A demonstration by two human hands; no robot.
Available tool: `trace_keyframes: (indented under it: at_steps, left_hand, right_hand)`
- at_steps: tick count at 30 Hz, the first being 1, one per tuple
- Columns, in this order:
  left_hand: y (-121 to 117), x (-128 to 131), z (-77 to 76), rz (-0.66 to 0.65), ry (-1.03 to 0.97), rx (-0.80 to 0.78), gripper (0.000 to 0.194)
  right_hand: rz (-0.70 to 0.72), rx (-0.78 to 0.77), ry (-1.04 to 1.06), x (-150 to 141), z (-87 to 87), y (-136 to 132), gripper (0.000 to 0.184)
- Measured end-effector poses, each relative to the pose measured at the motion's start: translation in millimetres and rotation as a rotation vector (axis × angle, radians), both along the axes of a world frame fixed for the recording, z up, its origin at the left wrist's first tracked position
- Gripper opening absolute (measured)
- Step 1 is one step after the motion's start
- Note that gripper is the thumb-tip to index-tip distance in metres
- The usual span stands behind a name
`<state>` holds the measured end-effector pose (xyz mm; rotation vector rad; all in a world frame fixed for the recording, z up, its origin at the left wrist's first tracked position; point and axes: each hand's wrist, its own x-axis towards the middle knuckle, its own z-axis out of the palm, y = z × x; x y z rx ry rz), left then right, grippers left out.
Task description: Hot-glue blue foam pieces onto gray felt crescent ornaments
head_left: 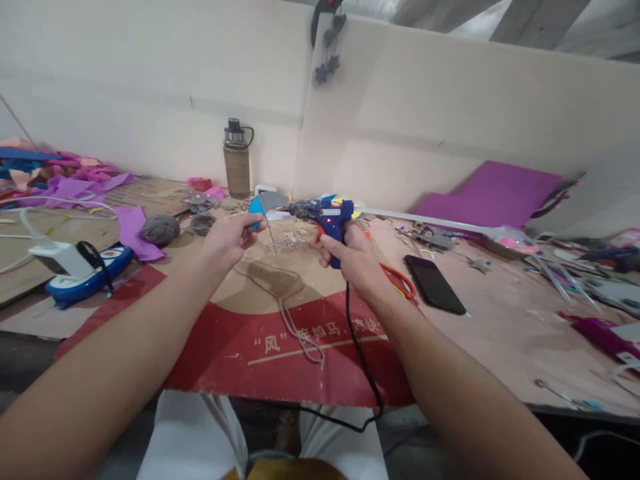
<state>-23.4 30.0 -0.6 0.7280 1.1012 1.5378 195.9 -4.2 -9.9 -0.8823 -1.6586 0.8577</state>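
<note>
My right hand (pixel 345 247) is wrapped round the grip of a blue hot glue gun (pixel 333 217), with a small red light glowing on its side. The gun's nozzle points left, and a long glue stick (pixel 425 219) sticks out of its back. My left hand (pixel 237 233) pinches a small piece with a bright blue part (pixel 257 210) and a grey part (pixel 274 200), close to the nozzle. From that piece a grey yarn (pixel 285 297) hangs down and loops over the red and tan cardboard (pixel 220 340). The gun's black cord (pixel 357 347) drops over the table edge.
A water bottle (pixel 237 160) stands by the wall. On the left are grey yarn balls (pixel 160 229), felt scraps (pixel 75 187) and a blue power strip (pixel 90 277). Orange-handled scissors (pixel 400 280), a phone (pixel 434 285) and a purple sheet (pixel 495 193) lie on the right.
</note>
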Motion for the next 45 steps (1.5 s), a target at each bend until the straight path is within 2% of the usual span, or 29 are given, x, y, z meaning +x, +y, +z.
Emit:
trace_keyframes:
  at_steps: [3, 5, 8, 12, 18, 20, 22, 25, 27, 29, 30, 33, 36, 39, 42, 44, 45]
  left_hand:
    - [2.6, -1.1, -0.9, 0.017, -0.058, -0.065, 0.010]
    - [2.4, -1.1, 0.0, 0.059, -0.081, -0.058, 0.010]
    - [0.2, -1.4, 2.6, 0.163, -0.117, 0.023, 0.013]
    - [-2.6, -2.7, 5.1, 0.231, -0.126, 0.134, 0.011]
    - [-5.4, -1.1, 7.0, 0.307, -0.054, 0.283, 0.008]
    - [-7.4, 1.3, 8.5, 0.276, -0.027, 0.325, 0.008]
    - [-9.5, 3.9, 9.1, 0.194, -0.013, 0.346, 0.008]
    - [-11.4, 7.4, 7.1, 0.035, -0.037, 0.293, 0.006]
    - [-12.0, 9.9, 4.2, -0.053, -0.044, 0.234, 0.006]
    - [-12.6, 13.3, 1.4, -0.110, -0.022, 0.199, 0.008]
    - [-13.2, 15.3, 0.4, -0.128, -0.005, 0.190, 0.010]
    - [-15.4, 21.7, -0.9, -0.141, 0.026, 0.182, 0.012]
    - [-17.4, 25.7, -0.8, -0.147, 0.047, 0.176, 0.014]
    - [-17.7, 26.3, -1.5, -0.156, 0.094, 0.165, 0.013]
    - [-16.3, 25.8, -3.5, -0.135, 0.148, 0.178, 0.013]
    - [-15.6, 26.0, -5.0, -0.099, 0.188, 0.192, 0.013]
    - [-15.5, 26.2, -5.7, -0.081, 0.212, 0.197, 0.012]
  right_hand:
    - [0.114, -0.299, 0.345, 3.5, 7.5, 3.8, 0.024]
    - [0.124, -0.406, 0.445, 7.1, 10.0, 7.7, 0.022]
    - [0.141, -0.480, 0.489, 11.6, 9.1, 13.1, 0.020]
    - [0.142, -0.535, 0.426, 14.7, 3.2, 17.8, 0.020]
    - [-0.081, -0.599, 0.027, 17.9, -4.5, 24.9, 0.010]
    - [-0.133, -0.581, -0.139, 20.9, -5.0, 26.2, 0.003]
    - [-0.218, -0.508, -0.397, 25.5, -4.3, 26.9, 0.009]
    - [-0.452, -0.213, -0.809, 31.2, -1.8, 26.5, 0.022]
    - [-0.572, 0.044, -0.831, 28.6, -0.3, 24.6, 0.021]
    - [-0.511, 0.212, -0.596, 17.6, -0.5, 21.1, 0.015]
    - [-0.411, 0.235, -0.432, 9.0, -1.6, 19.0, 0.012]
    - [-0.032, 0.020, 0.012, -22.3, -8.1, 13.9, 0.020]
    - [0.179, -0.187, 0.253, -47.4, -15.9, 13.0, 0.031]
    - [0.267, -0.307, 0.327, -56.5, -21.1, 14.6, 0.029]
    - [0.299, -0.381, 0.297, -54.6, -22.1, 15.6, 0.020]
    - [0.250, -0.348, 0.177, -50.7, -19.8, 14.9, 0.013]
    - [0.193, -0.276, 0.082, -48.6, -17.8, 13.9, 0.010]
